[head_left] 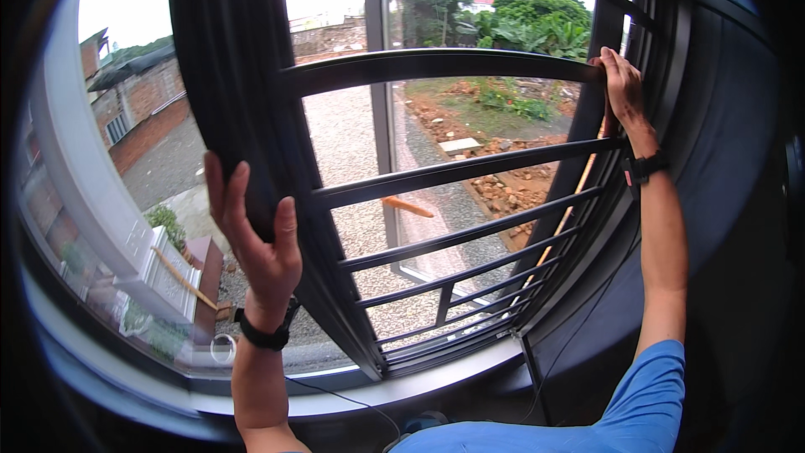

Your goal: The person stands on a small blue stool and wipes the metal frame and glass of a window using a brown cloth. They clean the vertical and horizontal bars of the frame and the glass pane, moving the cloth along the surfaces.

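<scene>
A dark metal window guard with horizontal bars (pixel 465 170) stands in the window frame before me. My left hand (pixel 261 239) is raised at the dark vertical post (pixel 233 107), thumb apart from the fingers; whether the palm presses on it is hard to tell. My right hand (pixel 621 85) rests at the right edge of the guard, near the end of its upper bar (pixel 440 69), over something reddish-brown that is mostly hidden. Its fingers point up and lie close together. Both wrists carry black bands. Behind the bars, a glazed window sash (pixel 385 138) stands swung outward.
A pale sill (pixel 440 377) runs below the guard. Thin dark cables (pixel 585 333) hang at the right and cross below the sill. Fixed glass is at the left, with a white pillar (pixel 94 138) outside. A dark wall (pixel 723 138) is on the right.
</scene>
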Available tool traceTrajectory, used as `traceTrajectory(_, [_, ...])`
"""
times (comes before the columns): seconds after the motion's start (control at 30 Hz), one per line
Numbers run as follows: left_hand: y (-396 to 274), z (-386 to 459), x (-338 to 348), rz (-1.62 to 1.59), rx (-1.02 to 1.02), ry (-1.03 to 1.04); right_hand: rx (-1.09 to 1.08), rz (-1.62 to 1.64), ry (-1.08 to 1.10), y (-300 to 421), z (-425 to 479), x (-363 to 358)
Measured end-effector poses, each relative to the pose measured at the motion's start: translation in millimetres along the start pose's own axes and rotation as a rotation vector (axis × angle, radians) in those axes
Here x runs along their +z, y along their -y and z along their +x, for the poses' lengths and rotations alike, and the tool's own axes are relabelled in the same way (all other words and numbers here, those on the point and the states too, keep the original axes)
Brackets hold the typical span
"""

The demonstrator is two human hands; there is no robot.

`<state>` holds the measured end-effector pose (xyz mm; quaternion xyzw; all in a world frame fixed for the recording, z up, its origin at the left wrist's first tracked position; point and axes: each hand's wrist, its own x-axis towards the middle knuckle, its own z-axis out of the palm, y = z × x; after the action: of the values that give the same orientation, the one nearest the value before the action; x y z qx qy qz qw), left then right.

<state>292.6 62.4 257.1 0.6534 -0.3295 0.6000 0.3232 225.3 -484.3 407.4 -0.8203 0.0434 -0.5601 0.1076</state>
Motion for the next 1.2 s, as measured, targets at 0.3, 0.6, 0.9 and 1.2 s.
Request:
traceTrajectory(0.3, [6,-1,-6,0.003,0.049,-0.008,-0.392,0.456,0.337,196,-42,29])
traceTrajectory(0.6, [5,2,-4,0.028,0.043,-0.007,-0.781,0.508,0.002,336,-50,87])
traceTrajectory(0.9, [5,1,-3,-0.021,0.051,-0.036,-0.747,0.506,-0.650,363,5,65])
traceTrajectory(1.2, [4,0,-5,0.004,0.026,-0.032,-0.926,0.566,-0.027,364,-47,77])
